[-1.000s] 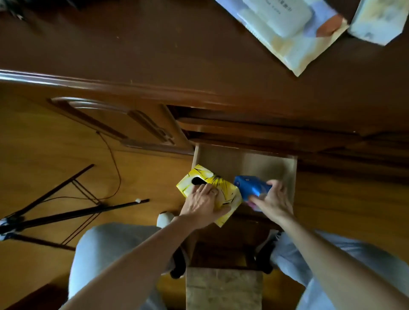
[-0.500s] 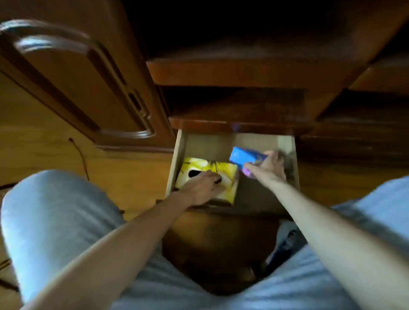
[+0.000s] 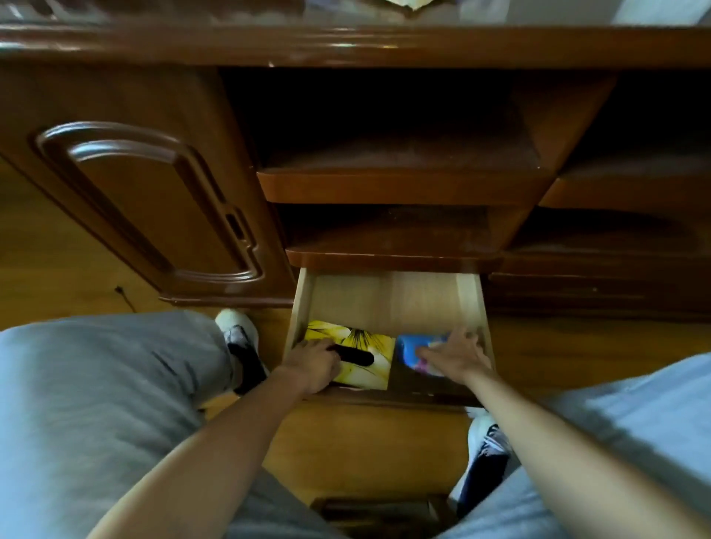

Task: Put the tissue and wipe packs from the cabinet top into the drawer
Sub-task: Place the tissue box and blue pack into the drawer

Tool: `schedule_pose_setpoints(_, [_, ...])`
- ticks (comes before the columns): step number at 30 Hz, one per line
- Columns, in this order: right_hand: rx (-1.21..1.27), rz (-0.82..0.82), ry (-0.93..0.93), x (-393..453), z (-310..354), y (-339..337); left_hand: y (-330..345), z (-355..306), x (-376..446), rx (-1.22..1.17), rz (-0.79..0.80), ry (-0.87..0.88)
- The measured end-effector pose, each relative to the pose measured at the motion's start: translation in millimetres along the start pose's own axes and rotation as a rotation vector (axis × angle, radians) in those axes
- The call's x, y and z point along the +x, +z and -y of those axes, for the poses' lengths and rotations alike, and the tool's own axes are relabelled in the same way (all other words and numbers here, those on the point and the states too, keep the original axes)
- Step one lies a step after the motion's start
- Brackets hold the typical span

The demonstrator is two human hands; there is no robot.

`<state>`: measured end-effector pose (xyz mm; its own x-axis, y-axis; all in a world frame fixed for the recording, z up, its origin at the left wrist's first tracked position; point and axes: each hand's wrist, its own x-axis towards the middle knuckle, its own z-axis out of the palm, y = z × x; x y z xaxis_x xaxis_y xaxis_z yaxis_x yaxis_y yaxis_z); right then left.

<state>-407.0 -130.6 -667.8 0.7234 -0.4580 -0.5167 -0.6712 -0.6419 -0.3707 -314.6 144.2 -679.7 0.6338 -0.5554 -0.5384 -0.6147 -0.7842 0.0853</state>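
Observation:
The light wooden drawer (image 3: 301, 304) is pulled out at the foot of the dark cabinet. A yellow tissue box (image 3: 365, 340) with a black slot lies flat in its front left part. My left hand (image 3: 313, 363) holds the box at its near left end, fingers curled over it. Beside it on the right lies a blue wipe pack (image 3: 408, 348). My right hand (image 3: 454, 356) rests on that pack with its fingers spread and covers the pack's right half. The back half of the drawer shows bare wood.
Two open shelves (image 3: 400, 184) sit right above the drawer, under the cabinet top (image 3: 346, 42), where pale packs (image 3: 408, 3) show at the frame's upper edge. A panelled door (image 3: 154, 200) stands at left. My knees and shoes (image 3: 238, 331) flank the drawer.
The yellow box and the blue pack have come down from above the drawer to lie flat in its front part. My right hand's fingers have spread. The camera has tilted up.

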Motion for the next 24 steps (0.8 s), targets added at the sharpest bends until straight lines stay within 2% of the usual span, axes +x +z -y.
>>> schedule_pose_setpoints(4, [-0.289, 0.095, -0.099, -2, 1, 13, 18, 1, 6, 0.143, -0.067, -0.006])
schedule_pose_setpoints(8, [-0.45, 0.132, -0.16, 1, 15, 9, 24, 1, 11, 0.102, -0.036, -0.095])
schedule_pose_setpoints(12, [-0.674, 0.215, -0.218, 10, 26, 6, 21, -2, 13, 0.027, -0.094, -0.146])
schedule_pose_setpoints(14, [-0.806, 0.251, -0.246, 13, 27, 6, 18, -1, 14, 0.008, -0.177, -0.16])
schedule_pose_setpoints(17, [-0.924, 0.289, -0.244, 21, 21, 3, 17, -6, 19, -0.089, -0.421, -0.163])
schedule_pose_setpoints(18, [-0.957, 0.288, -0.241, 23, 18, 0, 17, -9, 24, -0.117, -0.458, -0.145])
schedule_pose_setpoints(21, [-0.936, 0.264, -0.248, 34, 2, -11, 16, -18, 41, -0.176, -0.329, -0.044])
schedule_pose_setpoints(24, [-0.663, 0.17, -0.22, 38, -11, -5, 31, -19, 52, -0.142, -0.172, -0.038])
